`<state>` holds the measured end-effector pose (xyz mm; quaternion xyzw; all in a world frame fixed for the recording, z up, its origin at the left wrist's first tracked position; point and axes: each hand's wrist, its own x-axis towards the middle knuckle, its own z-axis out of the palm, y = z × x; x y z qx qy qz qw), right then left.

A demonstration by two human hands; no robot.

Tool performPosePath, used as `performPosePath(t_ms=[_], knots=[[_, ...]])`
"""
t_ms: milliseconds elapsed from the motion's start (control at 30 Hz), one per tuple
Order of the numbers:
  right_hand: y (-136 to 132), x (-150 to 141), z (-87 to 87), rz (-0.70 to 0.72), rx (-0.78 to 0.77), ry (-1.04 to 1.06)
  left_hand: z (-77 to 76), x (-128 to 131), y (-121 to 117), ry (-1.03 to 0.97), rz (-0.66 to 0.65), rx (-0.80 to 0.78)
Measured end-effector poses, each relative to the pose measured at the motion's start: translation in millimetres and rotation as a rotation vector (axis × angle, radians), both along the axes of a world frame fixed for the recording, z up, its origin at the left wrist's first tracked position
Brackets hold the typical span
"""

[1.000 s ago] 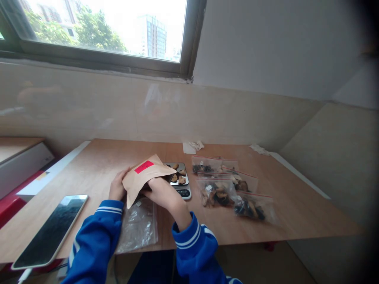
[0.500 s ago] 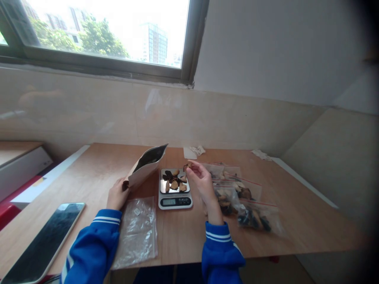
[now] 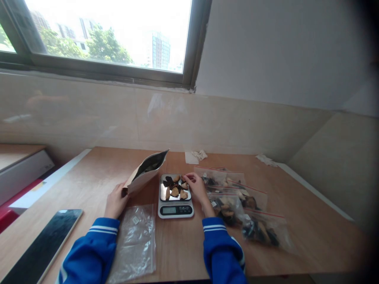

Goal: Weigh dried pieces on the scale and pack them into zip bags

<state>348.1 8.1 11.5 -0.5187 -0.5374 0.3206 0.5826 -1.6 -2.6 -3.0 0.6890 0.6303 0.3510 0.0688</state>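
Observation:
My left hand (image 3: 116,200) grips the lower end of a pale pouch (image 3: 141,183), which is tilted with its dark open mouth toward the back right. A small dark brown piece (image 3: 124,192) shows beside that hand; what it is I cannot tell. Several dried slices (image 3: 174,192), tan and dark brown, lie on the metal plate of a small digital kitchen scale (image 3: 175,211). At the plate's back right corner, my right hand (image 3: 198,190) has its fingertips pinched on a dried slice (image 3: 182,178). The display's digits are too faint to read.
A flat clear zip bag (image 3: 136,240) lies left of the scale's front. Several filled zip bags (image 3: 260,230) overlap on the right. A phone (image 3: 44,244) rests at the left edge. Crumpled tissue (image 3: 199,155) sits behind the scale, near the wall.
My right hand has lowered and moved slightly left, carrying the dried slice from above the scale's right side down to its plate. The left hand still holds the pouch. The view has tilted slightly.

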Motion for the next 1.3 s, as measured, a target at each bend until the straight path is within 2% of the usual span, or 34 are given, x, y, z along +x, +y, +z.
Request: performPosePath(t_ms=[233, 367, 467, 633, 767, 1100, 1200, 1300], knots=[[-1, 1, -0.6, 0.051, -0.021, 0.024, -0.1, -1, 0, -0.001, -0.003, -0.003], [-2, 3, 2.4, -0.025, -0.018, 0.093, 0.3, -1, -1, 0.001, -0.003, -0.024], [-4, 3, 3.2, -0.073, -0.024, 0.061, 1.9, 0, -2, 0.008, 0.000, -0.026], [-8, 2, 1.9, -0.009, 0.010, -0.022, 4.4, 2, -4, 0.008, 0.012, -0.026], [-11, 1, 4.1, -0.070, 0.070, -0.067, 4.5, 2, -3, 0.015, 0.014, -0.022], [-16, 1, 6.3, -0.199, 0.096, -0.121, 7.6, 3, -3, 0.012, 0.005, -0.033], [-21, 0, 14.1, -0.237, 0.118, -0.131, 7.6, 2, -3, -0.021, -0.013, -0.026], [-38, -10, 35.9, -0.251, 0.218, -0.153, 7.4, 3, -3, -0.065, -0.038, -0.023]])
